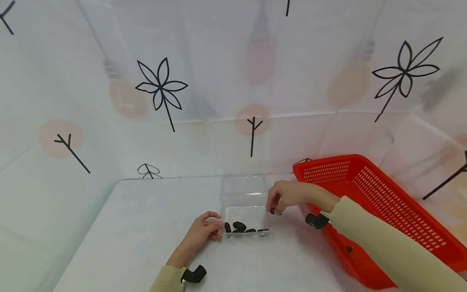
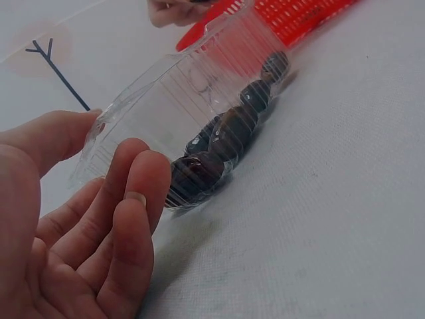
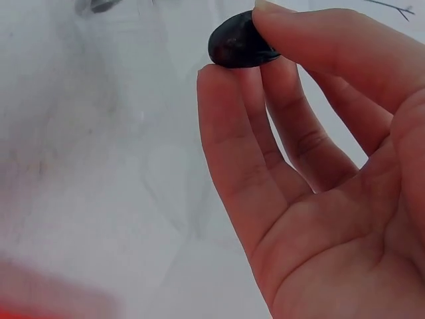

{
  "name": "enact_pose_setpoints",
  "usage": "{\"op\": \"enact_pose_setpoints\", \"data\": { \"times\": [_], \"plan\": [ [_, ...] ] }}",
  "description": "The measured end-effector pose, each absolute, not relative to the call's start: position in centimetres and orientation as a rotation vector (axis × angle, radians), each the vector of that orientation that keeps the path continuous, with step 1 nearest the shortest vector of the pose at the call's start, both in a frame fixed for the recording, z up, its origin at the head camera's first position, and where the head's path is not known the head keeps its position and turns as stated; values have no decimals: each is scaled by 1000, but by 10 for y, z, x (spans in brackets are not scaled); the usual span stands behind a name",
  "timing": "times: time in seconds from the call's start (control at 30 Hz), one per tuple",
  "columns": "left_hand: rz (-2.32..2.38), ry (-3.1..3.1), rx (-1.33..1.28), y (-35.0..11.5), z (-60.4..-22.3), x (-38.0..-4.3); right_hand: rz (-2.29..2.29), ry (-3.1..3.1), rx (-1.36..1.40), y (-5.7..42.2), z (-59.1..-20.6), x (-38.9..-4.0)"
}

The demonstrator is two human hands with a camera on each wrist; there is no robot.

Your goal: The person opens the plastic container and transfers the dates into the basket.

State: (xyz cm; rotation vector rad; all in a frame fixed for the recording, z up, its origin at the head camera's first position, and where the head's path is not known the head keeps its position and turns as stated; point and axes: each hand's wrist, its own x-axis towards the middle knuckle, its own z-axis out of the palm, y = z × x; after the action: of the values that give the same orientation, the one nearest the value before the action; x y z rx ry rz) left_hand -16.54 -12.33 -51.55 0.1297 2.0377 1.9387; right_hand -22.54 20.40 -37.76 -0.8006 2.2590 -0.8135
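Observation:
A clear plastic box (image 1: 249, 213), its lid (image 1: 243, 184) folded open behind it, stands in front of me with several dark, glossy oval pieces (image 1: 239, 225) along its near side. At its left edge is my left hand (image 1: 202, 228); in the left wrist view the thumb (image 2: 63, 136) lies on the rim and the bent fingers are against the side wall. My right hand (image 1: 290, 194) hovers by the box's right edge. Between thumb and fingertips it pinches one dark oval piece (image 3: 236, 43), smooth and shiny.
A red plastic basket (image 1: 337, 243) with perforated walls stands at the right, under my right forearm. One small dark piece (image 1: 349, 249) shows inside it. A white patterned cloth (image 1: 204, 146) hangs behind the white table (image 1: 146, 227).

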Motion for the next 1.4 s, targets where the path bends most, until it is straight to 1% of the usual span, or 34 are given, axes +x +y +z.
{"op": "enact_pose_setpoints", "data": {
  "times": [0.37, 0.5, 0.67, 0.8, 0.97, 1.2, 1.4],
  "plan": [
    [1925, 2054, 130, -125, -515, -165, -909, 2350, -739, 255, -355, -215],
    [1916, 2057, 113, -126, -516, -166, -944, 2368, -757, 277, -350, -214],
    [1924, 2045, 105, -126, -514, -166, -979, 2375, -829, 303, -350, -212],
    [1931, 2046, 111, -125, -514, -166, -1028, 2370, -805, 323, -353, -208],
    [1932, 2051, 110, -124, -514, -166, -1103, 2343, -777, 348, -363, -202],
    [1920, 2060, 118, -124, -517, -168, -1174, 2312, -725, 382, -391, -199],
    [1924, 2060, 114, -124, -517, -168, -1196, 2324, -656, 398, -408, -198]
  ]
}}
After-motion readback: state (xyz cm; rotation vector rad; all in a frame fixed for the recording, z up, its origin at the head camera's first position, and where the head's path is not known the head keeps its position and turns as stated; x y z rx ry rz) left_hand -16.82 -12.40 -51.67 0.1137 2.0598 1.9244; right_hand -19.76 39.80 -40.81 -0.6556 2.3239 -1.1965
